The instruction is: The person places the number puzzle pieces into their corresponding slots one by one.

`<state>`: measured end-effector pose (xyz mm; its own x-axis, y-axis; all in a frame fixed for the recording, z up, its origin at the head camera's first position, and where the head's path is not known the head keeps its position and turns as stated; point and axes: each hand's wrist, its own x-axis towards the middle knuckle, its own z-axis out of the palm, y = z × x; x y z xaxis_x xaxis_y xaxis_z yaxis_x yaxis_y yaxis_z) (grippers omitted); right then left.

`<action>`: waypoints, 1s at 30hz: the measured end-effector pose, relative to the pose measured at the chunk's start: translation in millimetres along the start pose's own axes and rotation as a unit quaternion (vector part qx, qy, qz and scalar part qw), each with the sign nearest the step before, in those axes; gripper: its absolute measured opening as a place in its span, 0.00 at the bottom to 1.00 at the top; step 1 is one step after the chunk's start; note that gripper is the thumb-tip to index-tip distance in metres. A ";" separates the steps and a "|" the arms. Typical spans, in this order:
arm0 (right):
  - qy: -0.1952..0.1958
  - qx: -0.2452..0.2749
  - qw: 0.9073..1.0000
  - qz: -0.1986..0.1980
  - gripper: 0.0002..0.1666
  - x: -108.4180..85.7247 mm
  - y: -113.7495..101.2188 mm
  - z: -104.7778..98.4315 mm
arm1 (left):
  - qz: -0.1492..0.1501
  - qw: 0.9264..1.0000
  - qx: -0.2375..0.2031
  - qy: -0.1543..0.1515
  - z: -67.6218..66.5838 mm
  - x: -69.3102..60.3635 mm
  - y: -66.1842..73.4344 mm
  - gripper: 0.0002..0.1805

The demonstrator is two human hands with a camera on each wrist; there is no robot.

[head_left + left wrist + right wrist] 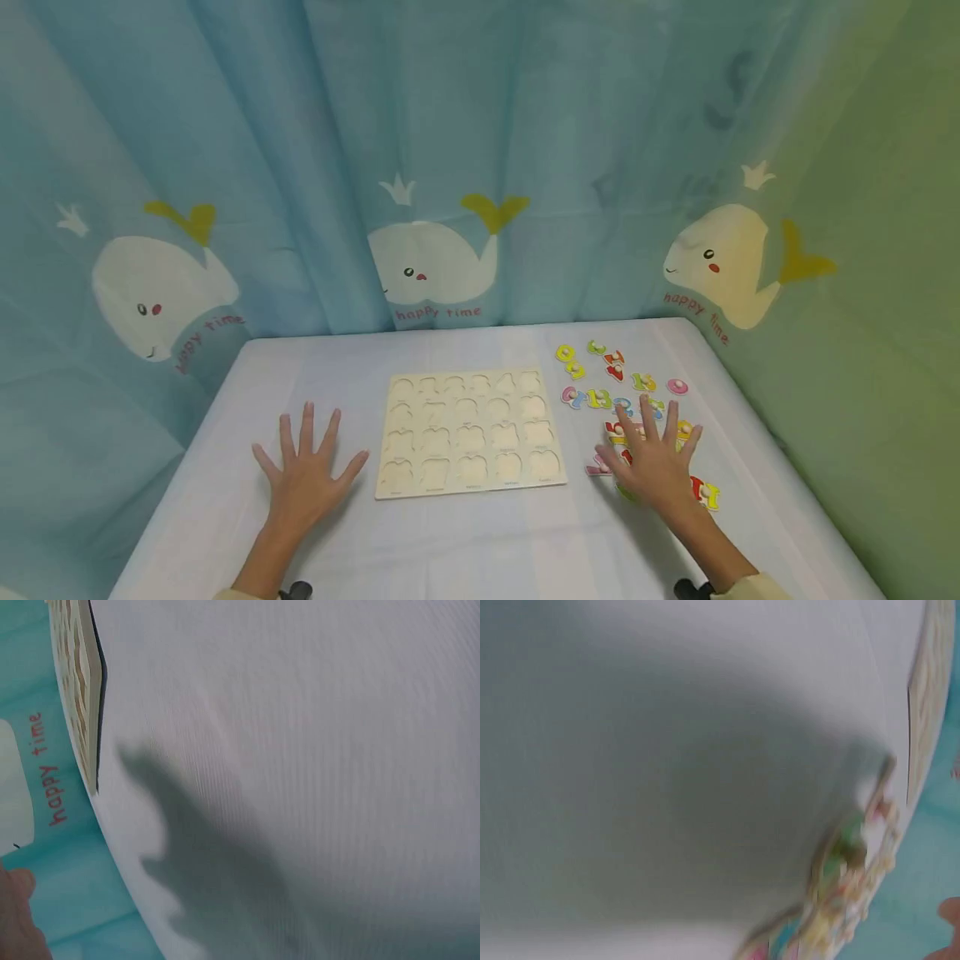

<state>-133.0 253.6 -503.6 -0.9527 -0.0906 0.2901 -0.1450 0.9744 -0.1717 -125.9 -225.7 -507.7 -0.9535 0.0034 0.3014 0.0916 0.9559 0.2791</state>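
A whale-print curtain (442, 108) is hanging behind the bench (450, 554); number pieces (600, 399) are lying right of the recessed board (471, 433). You are holding your left hand (302, 483) spread beside the board, your right hand (656, 467) spread, hiding some pieces.

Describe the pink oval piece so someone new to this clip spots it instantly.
On the white-covered table, find the pale board and look right of it to the scattered colourful pieces. In the head view, the pink oval piece lies just above the right hand. It is a single pink oval, unlike the multicoloured piece to its left.
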 end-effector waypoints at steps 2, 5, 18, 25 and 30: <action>-0.009 0.026 1.000 0.001 0.42 1.5 0.1 1.2 | -0.003 1.000 -0.018 -0.011 2.0 -0.4 1.8 0.44; 0.002 0.103 0.995 0.012 0.36 5.6 4.0 1.6 | -0.004 0.998 -0.062 -0.030 7.5 0.4 6.6 0.42; 0.012 0.268 0.953 0.144 0.29 16.9 46.8 1.9 | 0.035 0.983 -0.124 -0.132 34.3 1.0 17.1 0.32; 0.052 0.245 0.960 0.123 0.27 36.3 62.1 3.7 | 0.034 0.980 -0.115 -0.159 30.0 1.5 15.6 0.29; 0.039 0.247 0.956 0.156 0.21 71.6 75.3 1.1 | 0.020 0.979 -0.122 -0.164 27.4 -1.1 11.6 0.28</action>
<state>-212.4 320.3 -496.7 -0.9499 0.2238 0.2182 0.0168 0.7337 -0.6793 -131.7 -206.6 -529.8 -0.9850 0.1714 0.0187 0.1581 0.8544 0.4950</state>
